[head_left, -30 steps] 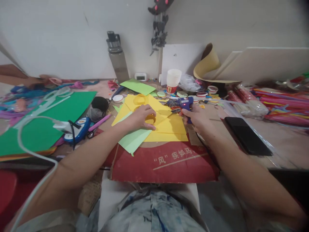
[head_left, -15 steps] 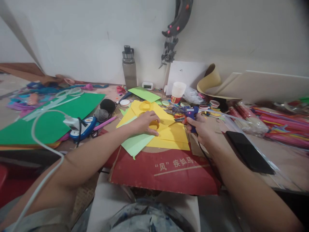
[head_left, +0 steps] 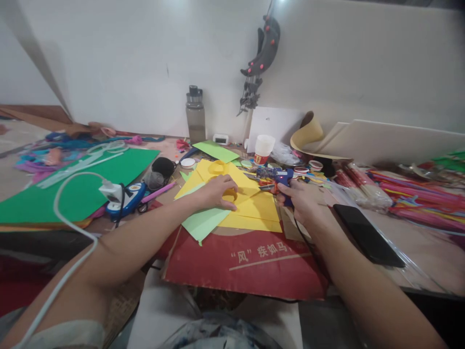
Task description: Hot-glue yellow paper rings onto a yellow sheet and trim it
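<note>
My left hand (head_left: pixel 218 191) rests on the yellow paper (head_left: pixel 250 211), its thumb and fingers curled round a yellow paper ring (head_left: pixel 231 195). Just behind the hand, another yellow loop (head_left: pixel 217 167) stands on the sheets. A pale green sheet (head_left: pixel 205 224) lies under my left wrist. My right hand (head_left: pixel 300 198) grips a blue hot glue gun (head_left: pixel 283 180), which points left above the right edge of the yellow paper. Its dark cord hangs below my hand. Orange-handled scissors (head_left: pixel 267 185) lie by the gun, partly hidden.
A red cardboard sheet (head_left: pixel 243 274) lies under the papers. To the right are a black phone (head_left: pixel 366 235) and bundles of pink sticks (head_left: pixel 432 191). A power strip (head_left: pixel 125 198) and green sheets (head_left: pixel 134 167) sit left. Behind stand a bottle (head_left: pixel 196 118) and paper cups (head_left: pixel 264 148).
The view has tilted up a little, so the table sits lower in the picture. Both hands keep their places and their holds, with hardly any visible movement.
</note>
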A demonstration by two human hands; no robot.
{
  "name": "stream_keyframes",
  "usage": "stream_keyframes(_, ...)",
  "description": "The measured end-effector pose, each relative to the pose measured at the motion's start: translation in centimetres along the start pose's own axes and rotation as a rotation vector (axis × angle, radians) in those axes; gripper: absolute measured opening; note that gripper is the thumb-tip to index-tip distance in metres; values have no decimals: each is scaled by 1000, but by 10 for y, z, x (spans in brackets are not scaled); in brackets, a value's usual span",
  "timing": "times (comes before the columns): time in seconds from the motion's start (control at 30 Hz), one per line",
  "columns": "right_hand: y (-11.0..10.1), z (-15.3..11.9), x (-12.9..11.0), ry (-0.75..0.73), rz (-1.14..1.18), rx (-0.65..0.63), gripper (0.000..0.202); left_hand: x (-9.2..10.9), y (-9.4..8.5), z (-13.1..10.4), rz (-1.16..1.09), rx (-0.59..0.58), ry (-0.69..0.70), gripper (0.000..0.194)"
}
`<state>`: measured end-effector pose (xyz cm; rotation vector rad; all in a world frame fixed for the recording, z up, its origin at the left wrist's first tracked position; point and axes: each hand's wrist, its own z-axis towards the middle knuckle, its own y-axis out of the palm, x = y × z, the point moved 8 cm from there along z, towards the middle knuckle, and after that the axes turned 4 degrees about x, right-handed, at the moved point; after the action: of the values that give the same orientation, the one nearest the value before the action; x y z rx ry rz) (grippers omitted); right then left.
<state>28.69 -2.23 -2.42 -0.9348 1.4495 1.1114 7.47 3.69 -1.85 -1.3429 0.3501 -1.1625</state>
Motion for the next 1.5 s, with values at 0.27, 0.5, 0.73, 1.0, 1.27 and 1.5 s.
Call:
stream_keyframes(0.27,0,-4,-13,-80,140,35,44,-1,0,1,-9,13,14,50)
stream_keyframes(0.5,2,-10,-24,-98,298,13,48,-2,1,0,-7,11,13,53)
stream_keyframes(0.73,-1,-7,-24,-119,314,4,40,-1,-1,0,-19,24,14,52)
stream_keyframes(1.0,-1,-7,-25,-139,321,4,37,-2,-1,1,-17,26,23,53)
stream_keyframes(1.27,2,-6,-22,-122,332,-7,34,-1,0,1,-15,11,25,52)
stream_keyframes(1.5,3,-6,-21,-125,291,-28,33,-3,0,1,-15,18,19,53)
